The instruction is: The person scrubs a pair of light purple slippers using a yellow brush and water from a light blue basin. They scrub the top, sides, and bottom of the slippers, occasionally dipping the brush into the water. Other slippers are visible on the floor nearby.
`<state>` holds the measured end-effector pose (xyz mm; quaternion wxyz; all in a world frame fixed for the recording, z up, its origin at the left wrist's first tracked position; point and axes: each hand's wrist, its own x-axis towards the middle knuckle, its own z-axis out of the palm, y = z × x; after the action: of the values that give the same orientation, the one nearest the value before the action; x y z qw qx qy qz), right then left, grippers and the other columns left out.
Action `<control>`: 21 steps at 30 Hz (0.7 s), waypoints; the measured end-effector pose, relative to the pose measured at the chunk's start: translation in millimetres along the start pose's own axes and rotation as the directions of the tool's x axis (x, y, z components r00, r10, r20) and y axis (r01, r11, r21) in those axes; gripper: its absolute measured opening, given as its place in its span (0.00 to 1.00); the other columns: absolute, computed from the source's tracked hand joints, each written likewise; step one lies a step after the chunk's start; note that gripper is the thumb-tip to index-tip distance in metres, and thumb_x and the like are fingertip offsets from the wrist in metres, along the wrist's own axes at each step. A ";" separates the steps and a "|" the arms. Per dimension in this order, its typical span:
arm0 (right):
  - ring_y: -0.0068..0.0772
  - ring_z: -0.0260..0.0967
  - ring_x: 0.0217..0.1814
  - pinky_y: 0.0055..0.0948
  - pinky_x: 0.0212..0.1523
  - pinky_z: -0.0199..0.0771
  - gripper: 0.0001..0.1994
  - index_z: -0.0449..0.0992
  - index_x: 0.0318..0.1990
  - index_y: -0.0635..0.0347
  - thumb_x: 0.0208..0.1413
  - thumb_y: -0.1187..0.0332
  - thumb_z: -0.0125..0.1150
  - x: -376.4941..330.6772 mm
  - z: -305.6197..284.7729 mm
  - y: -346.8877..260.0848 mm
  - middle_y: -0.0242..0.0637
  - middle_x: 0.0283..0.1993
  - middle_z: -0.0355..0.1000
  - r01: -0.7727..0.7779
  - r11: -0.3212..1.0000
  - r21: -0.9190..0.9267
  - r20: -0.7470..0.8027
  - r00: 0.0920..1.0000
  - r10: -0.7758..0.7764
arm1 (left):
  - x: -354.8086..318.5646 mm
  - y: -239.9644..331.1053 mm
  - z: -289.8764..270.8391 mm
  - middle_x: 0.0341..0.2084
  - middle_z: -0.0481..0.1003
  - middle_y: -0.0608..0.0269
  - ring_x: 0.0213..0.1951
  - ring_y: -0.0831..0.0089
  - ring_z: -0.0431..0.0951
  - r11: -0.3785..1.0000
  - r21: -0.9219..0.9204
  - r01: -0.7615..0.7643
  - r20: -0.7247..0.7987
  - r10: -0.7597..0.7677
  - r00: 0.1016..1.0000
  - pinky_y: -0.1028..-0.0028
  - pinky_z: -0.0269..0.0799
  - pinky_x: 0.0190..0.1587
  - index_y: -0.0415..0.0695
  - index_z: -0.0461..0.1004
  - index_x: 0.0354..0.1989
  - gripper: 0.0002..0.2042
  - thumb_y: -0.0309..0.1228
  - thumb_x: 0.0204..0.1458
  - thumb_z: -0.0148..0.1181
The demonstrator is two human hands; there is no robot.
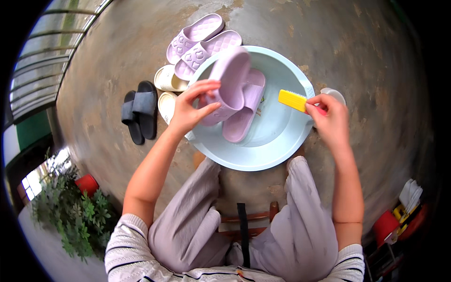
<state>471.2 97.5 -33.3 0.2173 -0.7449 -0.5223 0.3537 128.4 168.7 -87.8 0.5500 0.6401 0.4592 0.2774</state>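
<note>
In my left hand [193,105] is a light purple slipper [231,77], raised and tilted over the left part of a pale blue basin [282,145]. My fingers and thumb close around its strap end. Beneath it, a second purple slipper [237,126] lies in the basin. My right hand [330,117] grips a yellow scrub brush [292,100] with pale bristles facing up and away, over the basin's right side. The brush is apart from both slippers.
Left of the basin are another purple slipper pair [203,29], cream slippers [168,79] and dark slippers [144,105]. A whitish round container [334,95] stands beyond my right hand. A leafy plant [75,211] is at lower left, a red object [386,227] at lower right.
</note>
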 end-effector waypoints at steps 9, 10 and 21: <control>0.14 0.66 0.27 0.18 0.30 0.68 0.10 0.80 0.44 0.64 0.56 0.70 0.67 -8.0 58.3 38.2 0.26 0.27 0.75 -0.199 0.828 0.524 0.121 0.980 0.158 | 8.7 -29.5 26.1 0.67 0.54 0.37 0.68 0.42 0.57 0.893 0.449 0.030 0.224 -0.145 0.964 0.57 0.57 0.69 0.56 0.40 0.75 0.59 0.28 0.34 0.76; 0.14 0.66 0.27 0.18 0.29 0.68 0.11 0.80 0.46 0.64 0.56 0.70 0.67 -9.0 60.0 37.2 0.27 0.27 0.75 -0.217 0.840 0.497 0.128 0.976 0.176 | 7.9 -31.7 32.5 0.67 0.54 0.34 0.67 0.39 0.58 0.868 0.495 0.033 0.204 -0.153 0.967 0.56 0.59 0.67 0.58 0.41 0.75 0.60 0.29 0.33 0.77; 0.34 0.75 0.30 0.32 0.34 0.75 0.09 0.83 0.41 0.62 0.53 0.72 0.66 4.4 38.5 8.2 0.40 0.34 0.78 0.178 0.966 0.189 -0.029 0.984 -0.175 | -0.7 -32.4 55.6 0.60 0.64 0.40 0.59 0.39 0.68 0.752 0.618 -0.230 0.141 0.182 0.973 0.55 0.72 0.57 0.42 0.66 0.36 0.22 0.24 0.33 0.73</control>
<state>448.2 96.9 -65.5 0.3215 -0.6733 -0.5490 0.3767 166.7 142.3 -132.2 0.2863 0.8432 0.4319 0.1433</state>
